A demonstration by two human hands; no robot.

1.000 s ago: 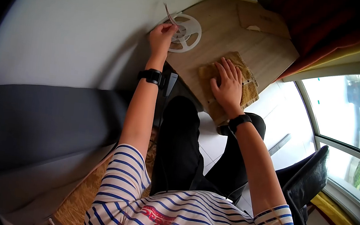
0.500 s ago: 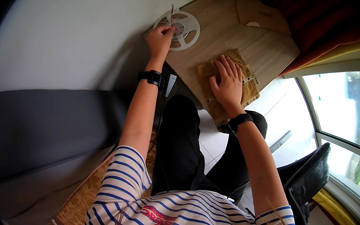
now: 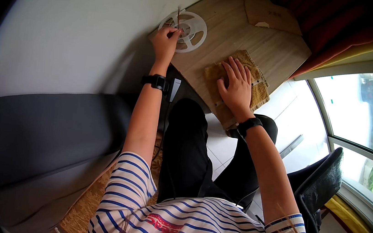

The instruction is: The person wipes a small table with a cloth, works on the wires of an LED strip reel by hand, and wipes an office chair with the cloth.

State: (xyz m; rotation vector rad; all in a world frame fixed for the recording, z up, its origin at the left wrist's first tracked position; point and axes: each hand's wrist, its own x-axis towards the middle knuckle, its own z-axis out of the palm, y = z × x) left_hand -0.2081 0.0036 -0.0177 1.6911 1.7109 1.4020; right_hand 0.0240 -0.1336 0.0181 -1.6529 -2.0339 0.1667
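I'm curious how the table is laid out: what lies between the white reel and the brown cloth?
Nothing I can make out: the head view shows bare wooden table between the reel and the cloth.

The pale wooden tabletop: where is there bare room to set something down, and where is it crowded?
Bare wood shows between the round white reel, flat brown cardboard and mustard-brown cloth, reaching the right edge. Crowded: the left corner, where the left hand pinches thin dark strands by the reel, and the near edge, under the cloth and right hand.
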